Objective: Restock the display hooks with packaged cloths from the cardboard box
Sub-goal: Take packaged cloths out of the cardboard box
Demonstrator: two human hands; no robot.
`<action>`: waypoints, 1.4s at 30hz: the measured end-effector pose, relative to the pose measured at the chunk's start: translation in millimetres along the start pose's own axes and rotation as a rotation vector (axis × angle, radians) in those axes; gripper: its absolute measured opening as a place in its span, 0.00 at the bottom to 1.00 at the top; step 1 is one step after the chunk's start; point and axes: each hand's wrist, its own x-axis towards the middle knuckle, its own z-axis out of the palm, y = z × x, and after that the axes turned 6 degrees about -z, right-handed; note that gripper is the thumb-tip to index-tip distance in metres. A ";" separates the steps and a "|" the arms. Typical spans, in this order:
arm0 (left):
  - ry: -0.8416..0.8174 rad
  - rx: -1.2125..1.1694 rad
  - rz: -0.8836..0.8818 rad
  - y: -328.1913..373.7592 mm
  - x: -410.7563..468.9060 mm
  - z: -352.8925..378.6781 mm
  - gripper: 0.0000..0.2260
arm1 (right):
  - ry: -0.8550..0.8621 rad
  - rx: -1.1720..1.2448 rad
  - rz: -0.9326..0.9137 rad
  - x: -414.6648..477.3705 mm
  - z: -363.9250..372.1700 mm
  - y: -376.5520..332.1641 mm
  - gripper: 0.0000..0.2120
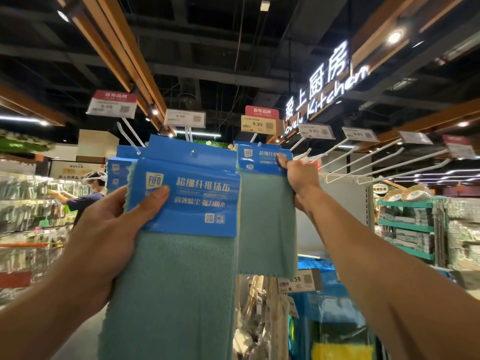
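Teal microfibre cloth (181, 255) with a blue card header, long axis vertical and header up, sits in the left hand (104, 229), thumb clamped across the card. If its punched hole misses the white wire hook (189, 133), it may drop. Beside it, the right hand (301, 175) pinches the neighbouring hung cloth (267, 216), which could slide off.

Over my head a white neon sign (330, 71) glows against the dark open ceiling (207, 35). Wooden beams (111, 42) run left of the sign and a round spotlight (394, 37) shines right of it. Green shelves (405, 203) stand below it, to the right.
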 end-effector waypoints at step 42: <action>-0.069 -0.093 -0.113 -40.5 -23.9 82.2 0.06 | -0.476 -0.177 -0.016 -155.3 -79.9 -10.1 0.38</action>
